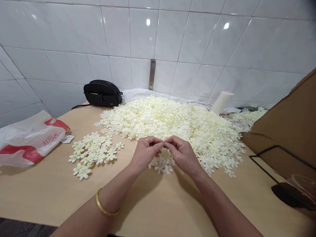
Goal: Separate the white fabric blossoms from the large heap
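My left hand [148, 150] and my right hand [182, 153] meet fingertip to fingertip at the near edge of a large pile of pale cream artificial flowers [158, 115]. Thumb and forefinger are pinched together on each hand. Whatever sits between the fingertips is too small or too hidden to make out. Just below the hands, several loose flowers [163, 164] lie on the table. A smaller group of the same five-petalled flowers [95, 151] is spread to the left of my left hand.
The wooden table [158, 210] backs onto a white tiled wall. A black pouch [102, 93] stands behind the flowers, and a red-and-white plastic bag [32, 141] lies left. Rightward are a white cylinder [221, 102], a cardboard box [286, 128], a black wire frame [263, 164] and sunglasses [291, 195].
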`<state>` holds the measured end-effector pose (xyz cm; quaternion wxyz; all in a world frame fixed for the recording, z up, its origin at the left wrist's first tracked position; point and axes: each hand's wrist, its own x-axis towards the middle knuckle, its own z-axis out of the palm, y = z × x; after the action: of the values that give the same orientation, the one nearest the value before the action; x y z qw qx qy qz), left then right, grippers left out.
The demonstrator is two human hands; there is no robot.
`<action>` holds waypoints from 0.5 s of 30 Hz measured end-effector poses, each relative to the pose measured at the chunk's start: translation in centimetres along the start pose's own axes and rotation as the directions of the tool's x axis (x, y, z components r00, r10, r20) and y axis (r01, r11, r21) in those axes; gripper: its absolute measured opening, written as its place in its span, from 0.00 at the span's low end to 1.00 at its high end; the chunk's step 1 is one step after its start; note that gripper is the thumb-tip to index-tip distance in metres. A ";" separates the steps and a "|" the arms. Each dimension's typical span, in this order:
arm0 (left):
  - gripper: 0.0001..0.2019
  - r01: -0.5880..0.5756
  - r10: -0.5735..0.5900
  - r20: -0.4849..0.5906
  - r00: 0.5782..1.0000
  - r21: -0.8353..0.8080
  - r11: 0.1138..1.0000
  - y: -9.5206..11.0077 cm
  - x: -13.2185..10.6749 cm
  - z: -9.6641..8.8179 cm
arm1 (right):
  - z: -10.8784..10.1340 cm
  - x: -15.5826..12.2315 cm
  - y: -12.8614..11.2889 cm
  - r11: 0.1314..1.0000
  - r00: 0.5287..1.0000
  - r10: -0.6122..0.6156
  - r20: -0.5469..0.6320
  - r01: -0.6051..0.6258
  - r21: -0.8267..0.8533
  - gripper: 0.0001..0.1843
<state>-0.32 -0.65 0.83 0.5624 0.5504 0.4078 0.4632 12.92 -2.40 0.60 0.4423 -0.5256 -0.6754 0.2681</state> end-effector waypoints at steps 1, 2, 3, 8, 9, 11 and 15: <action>0.05 0.003 -0.003 0.004 1.000 0.001 1.000 0.0 0.0 0.0 | 0.0 0.0 0.0 1.000 1.000 -0.005 -0.003 0.005 -0.012 0.09; 0.05 0.006 -0.006 0.004 1.000 0.002 1.000 0.0 0.0 0.1 | 0.0 0.0 0.0 1.000 1.000 -0.012 -0.006 0.012 -0.022 0.09; 0.05 0.008 -0.008 0.001 1.000 0.001 1.000 0.0 0.0 0.1 | 0.1 0.0 0.0 0.999 1.000 -0.018 -0.009 0.017 -0.028 0.08; 0.05 -0.005 0.005 -0.023 1.000 0.007 1.000 -0.3 0.1 0.0 | 0.2 0.0 0.0 1.000 1.000 -0.023 -0.011 0.023 -0.012 0.08; 0.05 -0.009 0.010 -0.018 1.000 0.004 1.000 -0.3 0.1 0.0 | 0.2 0.0 0.1 1.000 1.000 -0.021 -0.011 0.021 -0.003 0.08; 0.06 -0.012 0.012 -0.004 1.000 -0.010 1.000 -0.2 0.1 0.0 | 0.1 0.0 0.1 1.000 1.000 -0.010 -0.014 0.010 0.019 0.08; 0.07 -0.014 0.014 0.008 1.000 -0.030 0.999 0.0 -0.1 0.1 | 0.1 0.0 0.2 0.999 0.999 0.026 -0.024 -0.025 0.049 0.08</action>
<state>-0.26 -0.78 0.81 0.5692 0.5465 0.3944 0.4709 12.88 -2.33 0.41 0.4599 -0.5266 -0.6564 0.2833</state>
